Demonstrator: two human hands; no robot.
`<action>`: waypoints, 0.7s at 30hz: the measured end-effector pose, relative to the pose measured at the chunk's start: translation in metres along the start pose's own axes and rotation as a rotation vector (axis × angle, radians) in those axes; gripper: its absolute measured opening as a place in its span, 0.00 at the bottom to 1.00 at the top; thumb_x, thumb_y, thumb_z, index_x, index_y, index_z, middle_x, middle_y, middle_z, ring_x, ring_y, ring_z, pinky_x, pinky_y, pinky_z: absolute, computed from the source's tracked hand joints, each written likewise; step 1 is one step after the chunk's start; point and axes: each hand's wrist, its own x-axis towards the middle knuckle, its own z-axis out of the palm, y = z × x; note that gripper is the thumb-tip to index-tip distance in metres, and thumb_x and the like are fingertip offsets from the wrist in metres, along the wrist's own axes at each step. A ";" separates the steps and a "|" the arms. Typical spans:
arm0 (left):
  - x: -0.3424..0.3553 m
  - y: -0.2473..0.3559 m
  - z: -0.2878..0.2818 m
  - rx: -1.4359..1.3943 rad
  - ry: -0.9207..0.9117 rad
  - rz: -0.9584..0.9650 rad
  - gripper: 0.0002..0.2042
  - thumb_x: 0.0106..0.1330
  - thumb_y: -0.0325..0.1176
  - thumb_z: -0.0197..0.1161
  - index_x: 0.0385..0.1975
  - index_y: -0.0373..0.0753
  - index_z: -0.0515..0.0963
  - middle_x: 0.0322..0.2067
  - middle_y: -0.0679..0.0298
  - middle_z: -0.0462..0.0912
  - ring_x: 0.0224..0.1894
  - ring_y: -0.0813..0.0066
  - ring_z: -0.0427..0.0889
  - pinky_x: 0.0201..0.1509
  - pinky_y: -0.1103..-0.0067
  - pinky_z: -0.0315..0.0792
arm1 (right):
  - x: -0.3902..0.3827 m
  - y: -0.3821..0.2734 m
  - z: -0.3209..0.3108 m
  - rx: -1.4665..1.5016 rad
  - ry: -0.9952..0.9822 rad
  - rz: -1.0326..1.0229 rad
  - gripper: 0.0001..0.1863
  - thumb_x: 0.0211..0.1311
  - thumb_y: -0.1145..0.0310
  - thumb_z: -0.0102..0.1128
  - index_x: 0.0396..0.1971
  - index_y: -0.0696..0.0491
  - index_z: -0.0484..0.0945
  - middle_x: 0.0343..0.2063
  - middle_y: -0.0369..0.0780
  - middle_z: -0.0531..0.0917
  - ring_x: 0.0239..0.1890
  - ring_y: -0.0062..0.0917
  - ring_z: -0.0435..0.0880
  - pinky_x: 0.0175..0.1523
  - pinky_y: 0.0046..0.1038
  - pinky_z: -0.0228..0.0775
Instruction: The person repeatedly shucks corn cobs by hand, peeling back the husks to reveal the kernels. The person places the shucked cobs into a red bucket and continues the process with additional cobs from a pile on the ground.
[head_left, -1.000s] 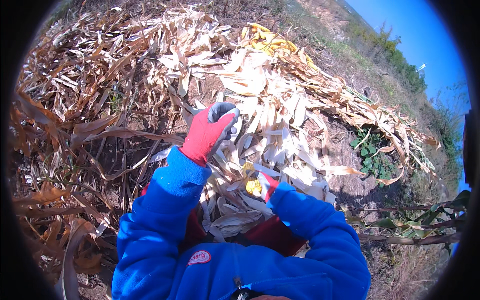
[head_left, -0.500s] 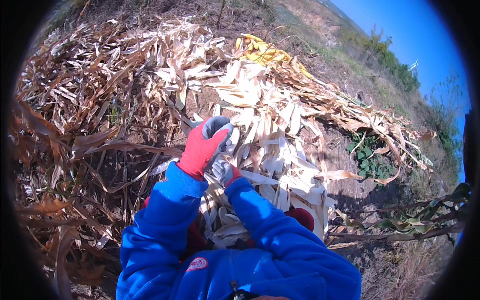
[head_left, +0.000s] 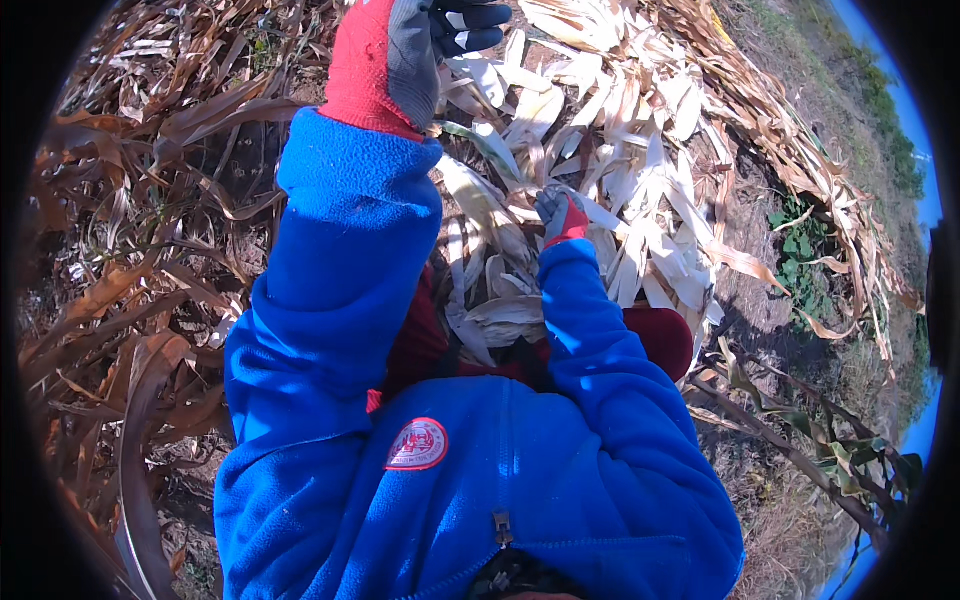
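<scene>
My left hand [head_left: 400, 70], in a red and grey work glove, is raised at the top edge, close to the camera. Its dark fingertips point right and stand apart, with nothing visible between them; part of the hand is cut off by the frame. Lower and to the right, my right hand [head_left: 562, 214] wears a matching glove and is closed at the pile of pale dry corn husks [head_left: 535, 115]. Its fingers seem to be around a husk, though whether a cob is inside is hidden.
Brown dry corn leaves [head_left: 120, 290] cover the ground at left. A band of dry stalks [head_left: 790, 110] runs along the right, beside a green leafy plant [head_left: 805, 250]. A dark red knee [head_left: 660, 342] shows by my right arm. More stalks [head_left: 800, 450] lie at lower right.
My hands were close together and are now apart: the left has moved up toward the camera, the right lies lower right. The view has tilted down, so the yellow corn heap is mostly out of sight.
</scene>
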 end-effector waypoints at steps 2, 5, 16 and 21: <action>-0.008 0.002 0.003 0.067 -0.004 0.145 0.16 0.69 0.41 0.48 0.39 0.31 0.74 0.32 0.61 0.79 0.34 0.71 0.80 0.41 0.75 0.76 | -0.011 0.030 -0.002 -0.171 0.018 -0.063 0.12 0.64 0.71 0.51 0.46 0.56 0.71 0.37 0.44 0.81 0.39 0.32 0.83 0.39 0.27 0.78; 0.006 0.001 -0.010 -0.043 -0.052 0.174 0.16 0.68 0.39 0.48 0.41 0.30 0.74 0.35 0.57 0.79 0.35 0.68 0.80 0.43 0.72 0.75 | -0.010 0.072 -0.003 -0.680 -0.099 -0.241 0.18 0.58 0.70 0.58 0.49 0.54 0.72 0.38 0.44 0.82 0.42 0.35 0.82 0.43 0.25 0.74; 0.017 0.001 -0.005 -0.126 0.050 -0.104 0.15 0.69 0.37 0.49 0.44 0.30 0.71 0.38 0.54 0.79 0.34 0.69 0.78 0.42 0.74 0.74 | -0.005 0.081 0.018 -1.961 -0.229 0.022 0.52 0.41 0.48 0.69 0.65 0.50 0.53 0.63 0.45 0.63 0.63 0.39 0.64 0.66 0.48 0.51; 0.020 -0.013 -0.015 -0.127 -0.105 -0.011 0.21 0.69 0.41 0.48 0.49 0.27 0.68 0.42 0.52 0.78 0.37 0.67 0.80 0.44 0.73 0.75 | -0.003 0.075 0.026 -2.074 -0.356 -0.008 0.50 0.38 0.46 0.71 0.62 0.50 0.59 0.59 0.47 0.68 0.60 0.39 0.69 0.63 0.42 0.58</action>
